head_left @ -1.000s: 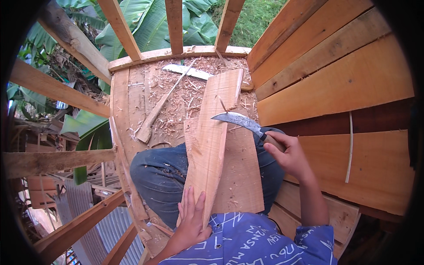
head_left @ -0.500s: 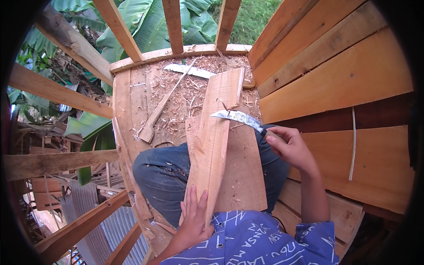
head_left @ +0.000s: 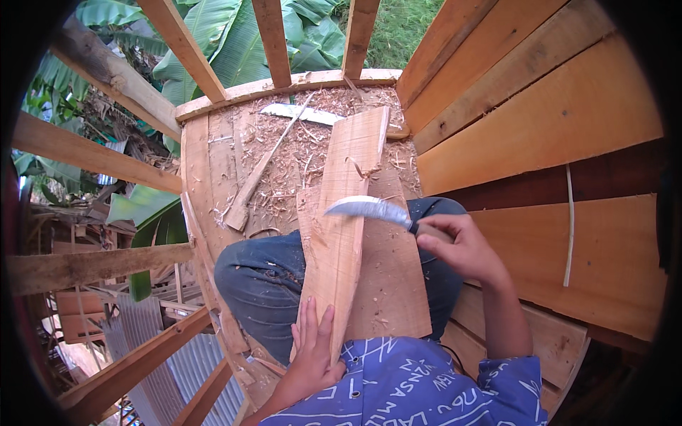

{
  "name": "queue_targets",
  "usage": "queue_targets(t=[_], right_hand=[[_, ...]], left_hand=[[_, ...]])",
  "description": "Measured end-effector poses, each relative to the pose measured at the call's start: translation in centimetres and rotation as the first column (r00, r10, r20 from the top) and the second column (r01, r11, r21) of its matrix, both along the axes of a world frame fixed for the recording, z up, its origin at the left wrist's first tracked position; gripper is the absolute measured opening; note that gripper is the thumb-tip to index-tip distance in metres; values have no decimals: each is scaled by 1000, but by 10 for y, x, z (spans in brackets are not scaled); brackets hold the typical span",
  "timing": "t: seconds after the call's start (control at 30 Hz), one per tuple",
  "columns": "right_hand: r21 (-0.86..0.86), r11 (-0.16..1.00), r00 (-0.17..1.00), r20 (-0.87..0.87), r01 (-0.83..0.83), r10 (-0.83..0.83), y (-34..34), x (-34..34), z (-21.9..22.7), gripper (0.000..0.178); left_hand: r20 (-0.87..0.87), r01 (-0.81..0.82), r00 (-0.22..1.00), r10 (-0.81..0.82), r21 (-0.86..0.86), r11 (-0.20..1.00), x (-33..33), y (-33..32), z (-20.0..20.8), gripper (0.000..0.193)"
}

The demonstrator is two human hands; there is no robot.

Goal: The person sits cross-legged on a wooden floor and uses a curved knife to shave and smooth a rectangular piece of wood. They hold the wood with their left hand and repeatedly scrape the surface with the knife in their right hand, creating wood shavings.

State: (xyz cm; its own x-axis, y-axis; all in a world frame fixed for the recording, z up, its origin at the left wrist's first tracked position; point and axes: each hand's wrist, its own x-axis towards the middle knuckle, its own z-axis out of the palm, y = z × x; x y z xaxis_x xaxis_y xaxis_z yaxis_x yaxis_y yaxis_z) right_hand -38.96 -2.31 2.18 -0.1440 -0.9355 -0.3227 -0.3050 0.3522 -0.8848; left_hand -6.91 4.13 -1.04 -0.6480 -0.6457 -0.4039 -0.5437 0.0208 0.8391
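Observation:
My right hand (head_left: 458, 245) is closed round the handle of a curved knife (head_left: 366, 207). Its blade, slightly blurred, lies across the middle of a long wooden board (head_left: 348, 163); whether it touches the wood I cannot tell. A thin curled shaving (head_left: 357, 167) stands up from the board beyond the blade. My left hand (head_left: 312, 348) grips the board's near end, fingers laid along its upper face. The board slants away from me between my knees, over a wider plank (head_left: 391, 291).
A second long blade (head_left: 302, 113) lies among wood shavings (head_left: 284, 160) at the far end of the floor. Left of the board is a tapered stick (head_left: 256, 188). A plank wall (head_left: 533, 142) rises on the right; spaced wooden bars (head_left: 99, 266) run along the left and far sides.
The knife and my right hand have come nearer to me along the board, the blade shifting slightly left. The shaving now stands apart from the blade. My left hand keeps its place.

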Motion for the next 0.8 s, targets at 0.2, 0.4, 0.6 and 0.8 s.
queue_targets(t=[0.2, 0.4, 0.6, 0.8], right_hand=[[133, 977, 981, 116, -170, 155, 6, -3, 2, 29], [128, 991, 994, 104, -32, 19, 9, -5, 3, 29], [209, 937, 946, 223, -281, 234, 17, -11, 2, 27], [128, 988, 968, 223, 92, -119, 12, -12, -11, 21]], left_hand=[[-3, -3, 1000, 3, -1, 1000, -1, 0, 2, 100], [0, -25, 1000, 25, -1, 1000, -3, 2, 4, 98], [-19, -37, 999, 37, -1, 999, -3, 1, 5, 95], [-4, -24, 1000, 24, 1, 1000, -3, -1, 6, 97]])
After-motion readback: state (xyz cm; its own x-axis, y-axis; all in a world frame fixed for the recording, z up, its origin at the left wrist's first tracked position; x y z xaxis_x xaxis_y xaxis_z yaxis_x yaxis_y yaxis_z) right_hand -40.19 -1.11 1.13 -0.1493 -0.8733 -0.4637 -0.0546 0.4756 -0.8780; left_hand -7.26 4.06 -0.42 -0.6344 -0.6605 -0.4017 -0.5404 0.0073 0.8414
